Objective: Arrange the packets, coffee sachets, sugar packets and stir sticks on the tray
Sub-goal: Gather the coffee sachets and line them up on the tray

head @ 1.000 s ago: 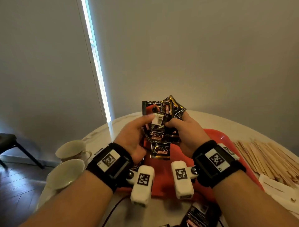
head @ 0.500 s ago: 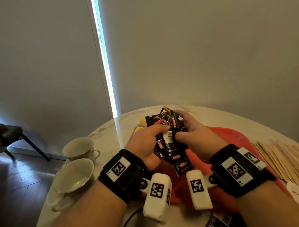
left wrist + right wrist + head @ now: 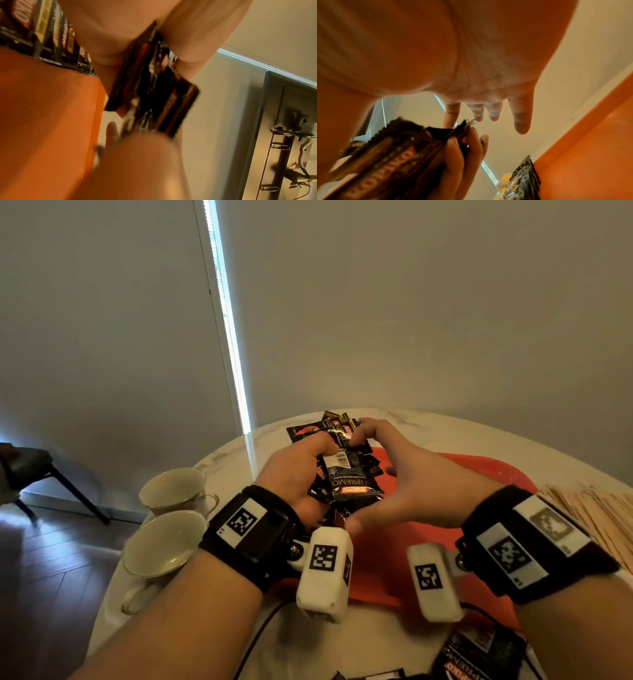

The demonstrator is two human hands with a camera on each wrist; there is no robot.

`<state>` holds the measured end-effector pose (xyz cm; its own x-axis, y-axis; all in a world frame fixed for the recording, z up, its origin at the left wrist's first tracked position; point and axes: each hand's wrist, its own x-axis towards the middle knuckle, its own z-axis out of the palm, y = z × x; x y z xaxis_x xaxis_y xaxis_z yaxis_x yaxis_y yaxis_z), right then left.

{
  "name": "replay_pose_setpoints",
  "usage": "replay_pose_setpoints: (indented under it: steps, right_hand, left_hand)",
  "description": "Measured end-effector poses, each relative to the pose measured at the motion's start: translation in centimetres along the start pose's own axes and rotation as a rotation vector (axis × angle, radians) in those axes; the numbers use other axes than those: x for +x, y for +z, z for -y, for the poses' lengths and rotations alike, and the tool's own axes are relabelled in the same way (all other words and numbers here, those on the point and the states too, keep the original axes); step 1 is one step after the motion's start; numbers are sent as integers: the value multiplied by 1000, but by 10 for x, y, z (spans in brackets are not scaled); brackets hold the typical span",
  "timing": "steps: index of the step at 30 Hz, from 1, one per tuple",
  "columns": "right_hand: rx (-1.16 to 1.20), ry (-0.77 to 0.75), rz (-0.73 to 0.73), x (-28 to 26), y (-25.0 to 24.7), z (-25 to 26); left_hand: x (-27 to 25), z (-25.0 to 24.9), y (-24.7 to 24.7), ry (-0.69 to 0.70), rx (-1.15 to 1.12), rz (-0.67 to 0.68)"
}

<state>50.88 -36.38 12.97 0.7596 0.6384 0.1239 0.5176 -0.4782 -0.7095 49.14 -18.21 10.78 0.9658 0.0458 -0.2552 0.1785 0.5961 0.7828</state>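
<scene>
Risk: bundle of coffee sachets (image 3: 346, 470) fans out, slips from my left hand (image 3: 294, 474) (glossy foil, uneven stack); loose ones land off red tray (image 3: 479, 474). Left hand: fingers and thumb curled round bundle, held above tray's far-left part. Right hand (image 3: 411, 484): palm open, fingers extended, fingertips touching bundle's far edge, grasping nothing. Stir sticks (image 3: 596, 515) on table, right of tray.
</scene>
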Motion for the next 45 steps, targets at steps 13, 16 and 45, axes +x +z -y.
replay_pose_setpoints:
  steps: [13, 16, 45]
  right_hand:
    - [87, -128, -95, 0, -1, 3]
    - [97, -107, -97, 0, 0, 1]
    - [373, -206, -501, 7, -7, -4]
  left_hand:
    - [-16, 3, 10, -41, -57, 366]
    - [-17, 6, 12, -24, -19, 369]
    - [-11, -8, 4, 121, -156, 80]
